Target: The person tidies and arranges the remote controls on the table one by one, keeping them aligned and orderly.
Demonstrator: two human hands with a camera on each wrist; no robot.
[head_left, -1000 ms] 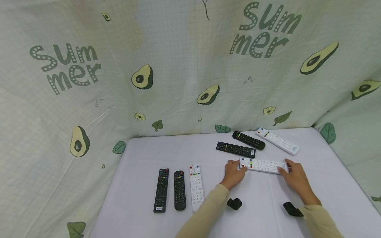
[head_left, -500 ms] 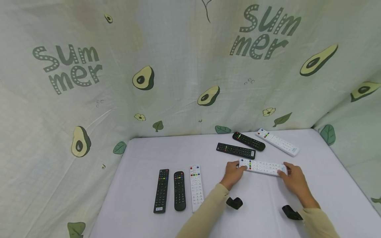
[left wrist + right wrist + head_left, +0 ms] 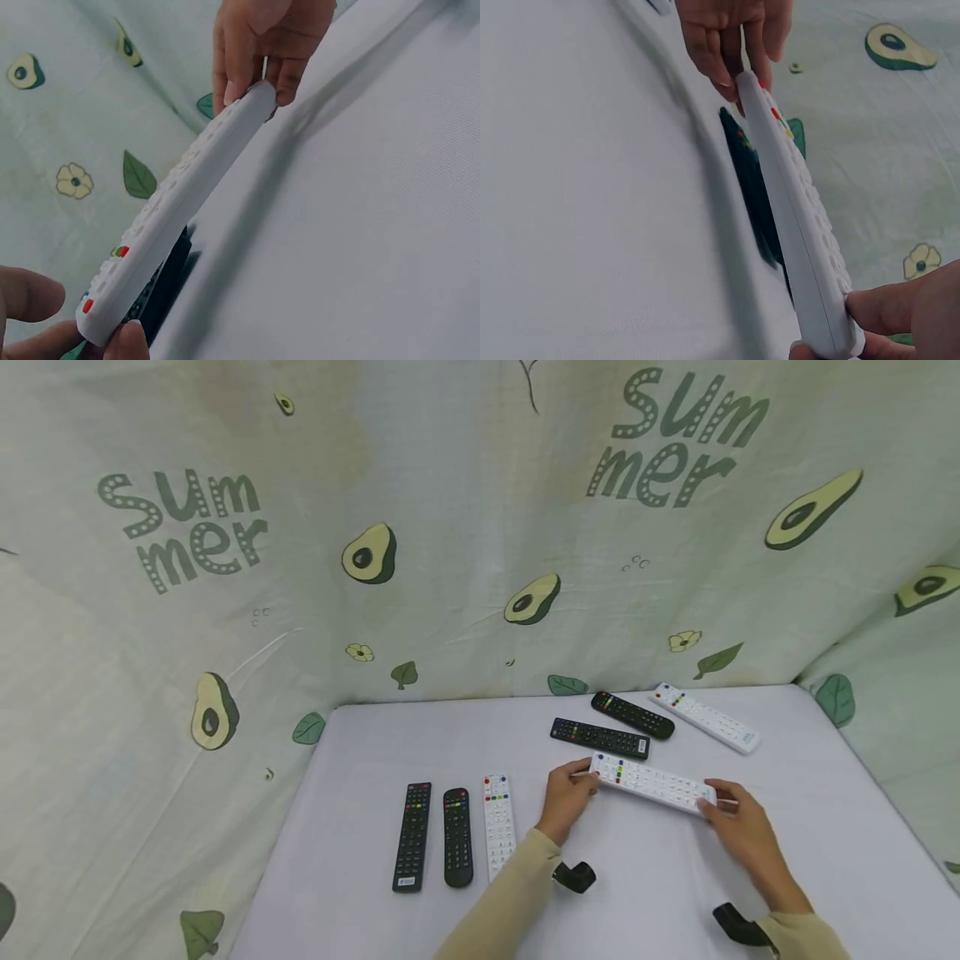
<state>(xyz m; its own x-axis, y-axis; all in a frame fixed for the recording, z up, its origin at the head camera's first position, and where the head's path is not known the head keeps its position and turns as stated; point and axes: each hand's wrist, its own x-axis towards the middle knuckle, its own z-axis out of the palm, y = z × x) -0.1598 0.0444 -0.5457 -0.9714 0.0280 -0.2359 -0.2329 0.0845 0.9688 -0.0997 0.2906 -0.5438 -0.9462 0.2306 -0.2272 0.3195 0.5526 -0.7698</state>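
Both hands hold a white remote control [image 3: 652, 782] by its ends, its button side facing up. My left hand [image 3: 564, 797] grips the end with the red and blue buttons, and my right hand [image 3: 742, 828] pinches the opposite end between thumb and fingers. In the left wrist view the white remote control [image 3: 191, 184] is raised above the cloth, with a shadow beside it. Just behind it lies a slim black remote [image 3: 600, 737]. A rounded black remote [image 3: 633, 715] and another white remote [image 3: 707, 718] lie farther back.
On the left, a slim black remote [image 3: 412, 837], a rounded black remote [image 3: 457, 837] and a white remote [image 3: 498, 818] stand in a row, the last partly hidden by the left sleeve [image 3: 498, 902]. A printed curtain [image 3: 450, 527] hangs behind the white-covered table [image 3: 337, 860].
The held white remote has shifted left and turned, its right end now nearer the person. Both hands have moved with it. The view has shifted slightly; the other remotes stay put.
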